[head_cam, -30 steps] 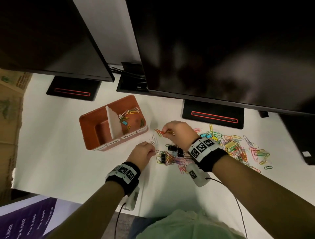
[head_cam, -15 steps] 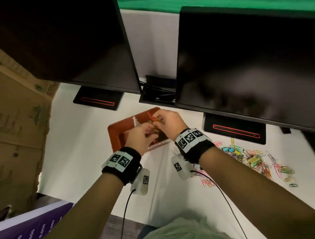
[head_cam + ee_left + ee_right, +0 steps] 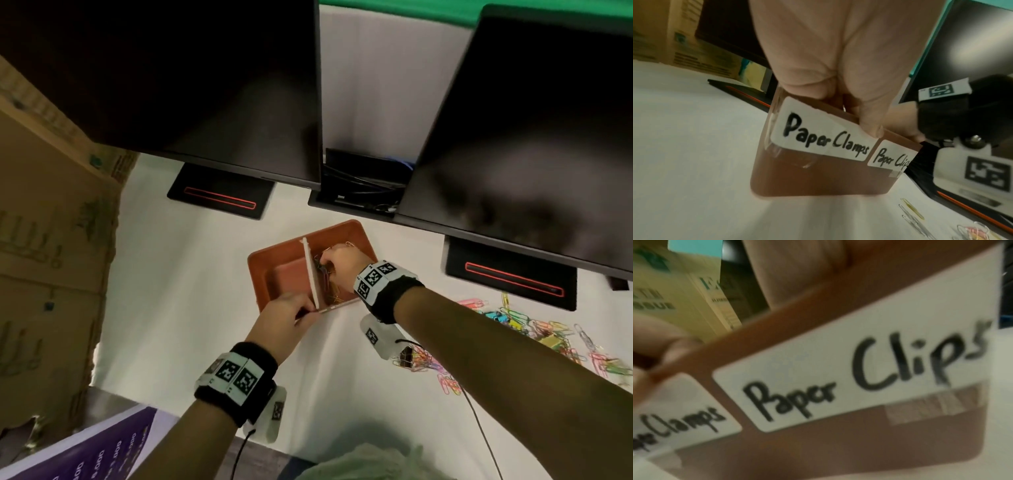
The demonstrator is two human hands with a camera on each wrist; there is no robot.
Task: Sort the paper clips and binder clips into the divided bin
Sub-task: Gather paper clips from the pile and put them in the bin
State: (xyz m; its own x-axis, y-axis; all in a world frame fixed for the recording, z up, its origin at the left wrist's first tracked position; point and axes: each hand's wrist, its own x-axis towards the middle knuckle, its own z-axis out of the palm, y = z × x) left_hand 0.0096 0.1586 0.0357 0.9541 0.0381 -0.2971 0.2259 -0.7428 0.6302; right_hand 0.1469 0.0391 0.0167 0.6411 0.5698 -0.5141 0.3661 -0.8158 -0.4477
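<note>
The orange-brown divided bin (image 3: 274,255) stands on the white table, split by a white divider (image 3: 311,270). Its front wall (image 3: 818,178) carries the labels "Paper Clamps" on the left and "Paper Clips" (image 3: 859,369) on the right. My left hand (image 3: 284,318) grips the near rim, thumb (image 3: 869,121) on the left label. My right hand (image 3: 342,260) reaches down into the right compartment, over coloured paper clips (image 3: 330,296) lying there. Its fingertips are hidden, so a hold on clips cannot be told. The left compartment shows bare floor.
A loose pile of coloured paper clips (image 3: 548,332) and a black binder clip (image 3: 407,354) lie on the table to the right. Two dark monitors (image 3: 531,154) on black stands (image 3: 219,198) overhang the back. Cardboard boxes (image 3: 51,240) stand at the left.
My right hand carried clips from the pile to the bin and went down into the right compartment. My left hand left the clips and took hold of the bin's near rim.
</note>
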